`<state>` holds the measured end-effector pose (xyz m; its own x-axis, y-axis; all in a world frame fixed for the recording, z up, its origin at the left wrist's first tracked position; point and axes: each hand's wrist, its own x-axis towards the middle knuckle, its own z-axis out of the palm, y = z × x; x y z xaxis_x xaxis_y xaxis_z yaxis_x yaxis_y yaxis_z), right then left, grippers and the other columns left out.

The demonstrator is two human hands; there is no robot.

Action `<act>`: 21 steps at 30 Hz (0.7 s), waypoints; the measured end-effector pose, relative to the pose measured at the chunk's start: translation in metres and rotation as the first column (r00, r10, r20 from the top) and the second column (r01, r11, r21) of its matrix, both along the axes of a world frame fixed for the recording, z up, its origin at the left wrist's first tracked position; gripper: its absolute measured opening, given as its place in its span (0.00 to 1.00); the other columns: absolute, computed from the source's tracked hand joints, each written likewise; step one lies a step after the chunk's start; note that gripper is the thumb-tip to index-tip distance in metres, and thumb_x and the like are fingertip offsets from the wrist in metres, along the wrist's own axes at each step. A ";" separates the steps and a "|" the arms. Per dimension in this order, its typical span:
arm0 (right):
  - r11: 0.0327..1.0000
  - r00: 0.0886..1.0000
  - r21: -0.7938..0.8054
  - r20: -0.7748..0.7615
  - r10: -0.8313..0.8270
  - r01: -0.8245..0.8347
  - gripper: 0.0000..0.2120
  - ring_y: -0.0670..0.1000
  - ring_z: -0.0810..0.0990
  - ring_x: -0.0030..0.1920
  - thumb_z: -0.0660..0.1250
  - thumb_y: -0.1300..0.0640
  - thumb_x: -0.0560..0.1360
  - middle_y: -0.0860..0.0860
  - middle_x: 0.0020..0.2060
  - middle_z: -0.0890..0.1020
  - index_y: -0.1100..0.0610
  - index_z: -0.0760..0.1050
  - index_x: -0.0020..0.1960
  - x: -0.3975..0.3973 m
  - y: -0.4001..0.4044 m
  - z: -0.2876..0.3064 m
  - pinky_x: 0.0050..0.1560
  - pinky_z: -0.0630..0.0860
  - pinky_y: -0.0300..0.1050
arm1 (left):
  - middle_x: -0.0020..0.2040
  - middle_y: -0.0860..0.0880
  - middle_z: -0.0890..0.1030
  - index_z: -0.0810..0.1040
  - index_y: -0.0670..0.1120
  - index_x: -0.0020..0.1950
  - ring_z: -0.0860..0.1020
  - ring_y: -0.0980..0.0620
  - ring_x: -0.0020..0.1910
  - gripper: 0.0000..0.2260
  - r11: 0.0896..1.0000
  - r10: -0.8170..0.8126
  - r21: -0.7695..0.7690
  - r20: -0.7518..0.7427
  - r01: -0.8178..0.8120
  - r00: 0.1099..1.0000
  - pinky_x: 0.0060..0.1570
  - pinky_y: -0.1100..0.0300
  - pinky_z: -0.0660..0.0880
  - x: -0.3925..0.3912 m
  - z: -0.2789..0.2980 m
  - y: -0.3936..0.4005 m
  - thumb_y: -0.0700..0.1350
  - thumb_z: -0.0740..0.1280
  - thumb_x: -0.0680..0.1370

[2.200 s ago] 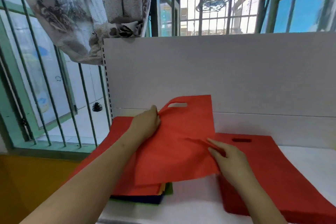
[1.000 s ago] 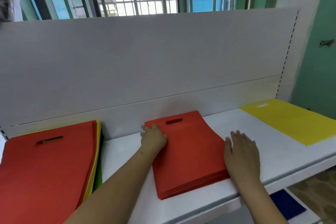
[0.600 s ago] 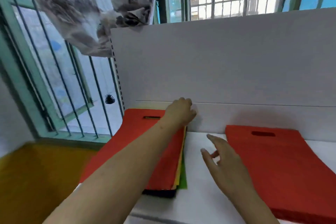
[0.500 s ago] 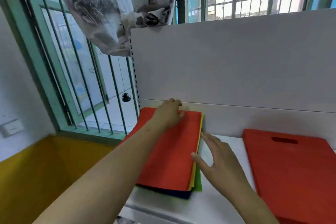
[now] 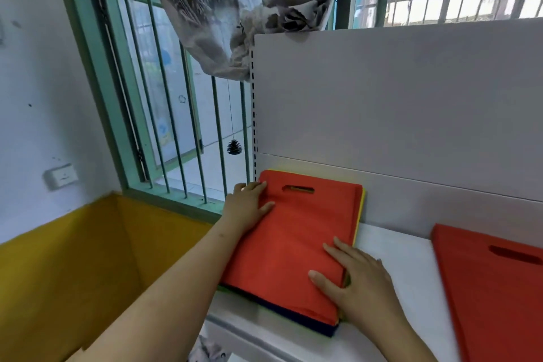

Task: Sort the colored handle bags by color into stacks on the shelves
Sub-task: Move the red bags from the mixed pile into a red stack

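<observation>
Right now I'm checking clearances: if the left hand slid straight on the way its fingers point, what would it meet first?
The left hand lies flat on the mixed stack's top red bag, fingers pointing toward the handle cut-out. It would likely cross that first, then the shelf's back panel; depth is unclear.

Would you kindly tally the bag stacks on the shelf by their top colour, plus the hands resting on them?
Red-topped mixed stack: 1
All-red stack: 1
Hands on the mixed stack, left hand and right hand: 2
Total: 4
</observation>
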<state>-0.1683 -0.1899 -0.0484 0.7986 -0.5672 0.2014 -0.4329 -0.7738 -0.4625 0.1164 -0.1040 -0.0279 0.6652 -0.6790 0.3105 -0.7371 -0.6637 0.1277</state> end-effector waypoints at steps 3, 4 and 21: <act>1.000 1.000 0.002 0.008 -0.008 0.008 0.53 0.42 0.61 0.73 0.33 0.14 0.52 0.32 0.72 0.61 0.33 0.64 0.70 0.001 -0.002 0.002 0.76 0.51 0.54 | 0.66 0.49 0.74 0.70 0.51 0.70 0.69 0.44 0.66 0.23 1.000 0.021 -0.006 0.047 -0.020 0.999 0.60 0.47 0.70 -0.011 0.002 0.000 0.62 0.59 0.79; 1.000 1.000 -0.002 0.000 -0.005 0.005 0.52 0.42 0.62 0.72 0.33 0.15 0.54 0.32 0.72 0.62 0.33 0.65 0.69 0.000 -0.002 0.002 0.76 0.52 0.54 | 0.63 0.48 0.75 0.72 0.50 0.67 0.70 0.44 0.64 0.21 1.000 0.029 0.006 0.066 -0.030 0.997 0.59 0.47 0.70 -0.015 0.004 0.000 0.61 0.60 0.80; 0.964 0.897 0.209 0.374 -0.235 0.165 0.13 0.45 0.78 0.59 0.67 0.52 0.78 0.45 0.58 0.82 0.46 0.80 0.61 -0.084 -0.037 0.038 0.53 0.67 0.32 | 0.47 0.43 0.79 0.70 0.45 0.52 0.77 0.42 0.46 0.10 0.959 -0.268 -0.080 0.052 0.271 0.962 0.41 0.54 0.67 -0.098 0.095 -0.062 0.49 0.64 0.76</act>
